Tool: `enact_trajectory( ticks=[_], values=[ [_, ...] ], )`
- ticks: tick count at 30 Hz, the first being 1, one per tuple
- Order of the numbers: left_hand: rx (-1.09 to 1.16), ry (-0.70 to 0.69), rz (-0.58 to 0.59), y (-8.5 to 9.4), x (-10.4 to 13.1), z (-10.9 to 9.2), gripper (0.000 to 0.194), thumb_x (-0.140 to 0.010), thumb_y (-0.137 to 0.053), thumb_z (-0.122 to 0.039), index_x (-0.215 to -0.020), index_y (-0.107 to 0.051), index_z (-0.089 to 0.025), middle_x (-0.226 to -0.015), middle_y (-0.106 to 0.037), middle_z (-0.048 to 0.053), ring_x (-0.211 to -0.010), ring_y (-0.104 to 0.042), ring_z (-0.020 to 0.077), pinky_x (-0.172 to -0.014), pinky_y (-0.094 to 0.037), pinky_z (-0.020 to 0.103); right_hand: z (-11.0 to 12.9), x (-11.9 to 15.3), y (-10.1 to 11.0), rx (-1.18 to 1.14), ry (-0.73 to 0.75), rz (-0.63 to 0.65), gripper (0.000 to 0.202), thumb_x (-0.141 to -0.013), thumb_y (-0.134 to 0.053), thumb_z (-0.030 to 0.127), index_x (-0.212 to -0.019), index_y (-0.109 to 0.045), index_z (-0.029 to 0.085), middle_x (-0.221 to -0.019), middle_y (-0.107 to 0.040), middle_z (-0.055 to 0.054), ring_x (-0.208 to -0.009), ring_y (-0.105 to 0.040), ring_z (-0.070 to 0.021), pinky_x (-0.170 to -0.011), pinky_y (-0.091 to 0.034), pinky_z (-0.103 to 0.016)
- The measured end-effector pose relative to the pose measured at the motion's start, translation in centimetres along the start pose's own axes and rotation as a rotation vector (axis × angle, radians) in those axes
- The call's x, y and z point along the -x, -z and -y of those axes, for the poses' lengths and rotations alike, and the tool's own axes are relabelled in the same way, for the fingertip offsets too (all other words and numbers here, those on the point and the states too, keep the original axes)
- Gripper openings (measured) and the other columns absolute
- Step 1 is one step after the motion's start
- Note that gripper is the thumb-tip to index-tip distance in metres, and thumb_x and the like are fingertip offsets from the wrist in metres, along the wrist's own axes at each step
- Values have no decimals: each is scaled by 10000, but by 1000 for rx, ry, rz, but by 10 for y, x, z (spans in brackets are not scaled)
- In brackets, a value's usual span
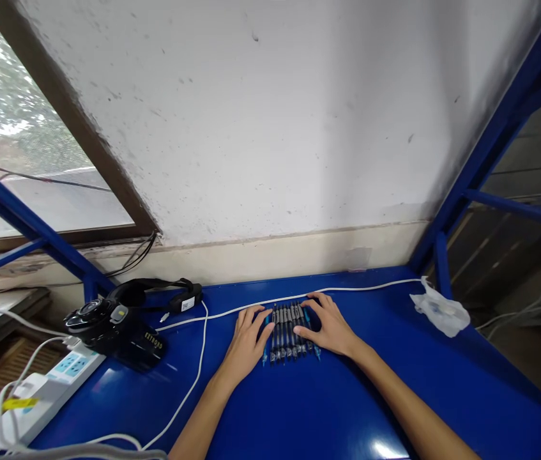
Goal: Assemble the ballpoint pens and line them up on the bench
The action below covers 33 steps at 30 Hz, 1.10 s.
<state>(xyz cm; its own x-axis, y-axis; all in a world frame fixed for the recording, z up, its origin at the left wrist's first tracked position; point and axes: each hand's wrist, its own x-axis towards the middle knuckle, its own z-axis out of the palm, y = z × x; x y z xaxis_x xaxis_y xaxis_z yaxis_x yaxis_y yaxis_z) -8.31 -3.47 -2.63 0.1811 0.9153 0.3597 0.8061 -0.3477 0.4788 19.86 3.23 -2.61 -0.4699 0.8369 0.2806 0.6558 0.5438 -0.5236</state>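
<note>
A row of several black pens (pixel 285 335) lies side by side on the blue table, pointing away from me. One blue pen (pixel 265 351) lies at the row's left end, another blue pen (pixel 317 352) at its right end. My left hand (pixel 250 338) rests at the left side, thumb and index fingertips on the edge of the row, with a gap between them. From the right, my right hand (pixel 330 327) arches over the other end. Its thumb reaches onto the black pens and its index finger touches near their far ends. Both hands have their fingers apart and partly cover the end pens.
A black appliance (pixel 121 332) with a strap lies on the left, beside a white power strip (pixel 47 393). A white cable (pixel 251 303) runs behind the pens. At the right edge of the blue table (pixel 299 415) sits a crumpled plastic bag (pixel 440 310). Blue frame posts flank the table.
</note>
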Motion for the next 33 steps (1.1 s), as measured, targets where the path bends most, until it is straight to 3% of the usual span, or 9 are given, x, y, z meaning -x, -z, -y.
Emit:
enact_trajectory(
  ticks=[7,14,21,30,33],
  values=[
    [-48,30,52,-1,0,1,378,-1105,-494,-470,-1450,-599,-354,-1558,-528,77,-1470,-457,332,-1192,-468,571,-2,-2,-5,2,-40,-4,800,-798,-716,870,-1329,-651,275,-1618,-397,-180,-1531,-362,-425,-1215,-387,-627],
    [-40,44,72,1,0,-2,371,-1106,-484,-492,-1436,-591,-359,-1555,-530,66,-1473,-463,318,-1196,-464,556,-1,-2,-4,13,-44,-5,728,-800,-735,841,-1266,-657,288,-1602,-425,-164,-1511,-395,-418,-1195,-415,-632],
    [-34,37,76,-1,0,1,383,-1104,-489,-491,-1459,-580,-380,-1547,-540,58,-1470,-469,315,-1196,-466,543,1,-2,-5,27,3,-18,801,-836,-728,812,-1441,-621,297,-1629,-392,-178,-1530,-374,-431,-1222,-384,-642],
    [-17,34,95,2,0,-2,422,-1111,-460,-494,-1506,-565,-390,-1555,-526,71,-1474,-452,327,-1199,-462,566,4,-13,-5,-4,74,-5,738,-823,-738,826,-1280,-686,250,-1567,-444,-188,-1465,-436,-425,-1185,-412,-642],
    [-14,34,100,3,1,-2,430,-1110,-463,-493,-1521,-551,-401,-1550,-530,71,-1472,-455,329,-1196,-462,575,4,-12,-5,-7,94,2,761,-830,-743,814,-1351,-678,264,-1584,-442,-185,-1475,-429,-431,-1199,-398,-649]
  ],
)
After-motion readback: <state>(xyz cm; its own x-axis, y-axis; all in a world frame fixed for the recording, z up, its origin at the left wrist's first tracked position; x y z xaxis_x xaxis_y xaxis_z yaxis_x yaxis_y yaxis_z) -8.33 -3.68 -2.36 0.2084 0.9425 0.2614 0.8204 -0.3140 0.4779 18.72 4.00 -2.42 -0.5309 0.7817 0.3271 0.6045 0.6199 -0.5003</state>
